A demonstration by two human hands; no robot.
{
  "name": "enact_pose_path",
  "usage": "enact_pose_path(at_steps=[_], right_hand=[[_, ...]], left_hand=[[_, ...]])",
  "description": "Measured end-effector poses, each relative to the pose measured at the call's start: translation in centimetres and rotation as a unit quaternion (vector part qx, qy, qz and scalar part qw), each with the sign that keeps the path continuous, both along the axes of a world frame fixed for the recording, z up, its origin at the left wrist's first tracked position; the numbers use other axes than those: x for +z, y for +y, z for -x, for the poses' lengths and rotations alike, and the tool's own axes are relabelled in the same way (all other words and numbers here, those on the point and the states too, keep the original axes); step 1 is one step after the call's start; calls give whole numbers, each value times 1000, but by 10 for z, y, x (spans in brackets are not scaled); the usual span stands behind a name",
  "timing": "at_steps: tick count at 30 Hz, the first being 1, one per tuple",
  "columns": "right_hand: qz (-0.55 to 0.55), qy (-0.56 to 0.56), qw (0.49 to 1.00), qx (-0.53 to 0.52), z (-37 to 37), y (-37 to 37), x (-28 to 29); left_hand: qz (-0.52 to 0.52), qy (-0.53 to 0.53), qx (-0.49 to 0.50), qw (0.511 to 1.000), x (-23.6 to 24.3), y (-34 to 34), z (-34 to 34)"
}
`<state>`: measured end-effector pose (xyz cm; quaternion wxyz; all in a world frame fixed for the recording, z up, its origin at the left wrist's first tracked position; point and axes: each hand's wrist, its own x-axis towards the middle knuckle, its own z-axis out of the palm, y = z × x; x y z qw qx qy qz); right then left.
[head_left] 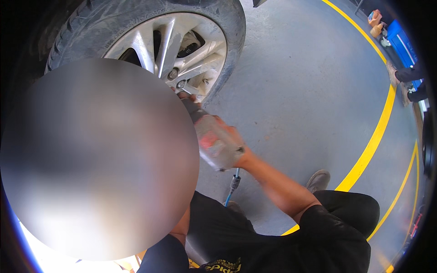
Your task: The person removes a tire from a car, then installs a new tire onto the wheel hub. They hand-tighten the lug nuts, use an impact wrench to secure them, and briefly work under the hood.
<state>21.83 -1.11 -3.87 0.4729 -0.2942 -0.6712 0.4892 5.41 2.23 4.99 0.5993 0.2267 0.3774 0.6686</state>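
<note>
My right hand [234,139] is closed around the handle of a grey and red impact wrench [214,141], slightly smeared by motion. An air hose [234,184] hangs from the base of its handle. The tool's dark nose points at the lug nuts [173,73] in the hub of a silver alloy wheel [168,43]. Only a few fingers of my left hand [186,96] show, curled at the wrench's nose close to the wheel. A large blurred disc covers the rest of that hand and most of its arm. Whether the socket sits on a nut is hidden.
A dusty black tire [234,32] surrounds the wheel. Yellow lines [371,145] curve across the grey floor [291,91]. At the far right are another person's legs and shoes [393,75], a blue cabinet [401,43] and several bottles [375,22]. My knee [355,207] is bent at the lower right.
</note>
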Motion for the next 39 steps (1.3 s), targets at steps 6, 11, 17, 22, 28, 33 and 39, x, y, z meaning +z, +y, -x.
enact_pose_path(at_steps=[6,11,17,22,28,33,39], right_hand=[[-126,-98,986,-43,-18,11,-48],[-262,-114,954,-93,-14,26,-58],[27,6,999,28,-3,25,-32],[53,189,980,26,7,31,-21],[175,76,978,89,-38,30,10],[297,91,949,56,-142,3,89],[257,-82,963,14,-347,78,243]], left_hand=[[55,18,20,998,-16,22,-34],[58,28,75,995,-11,39,-33],[98,136,53,984,-5,44,-15],[84,72,-11,994,-8,57,-8],[131,82,22,988,8,50,-34],[237,63,-75,967,39,35,-119],[315,-163,-138,925,169,125,-320]])
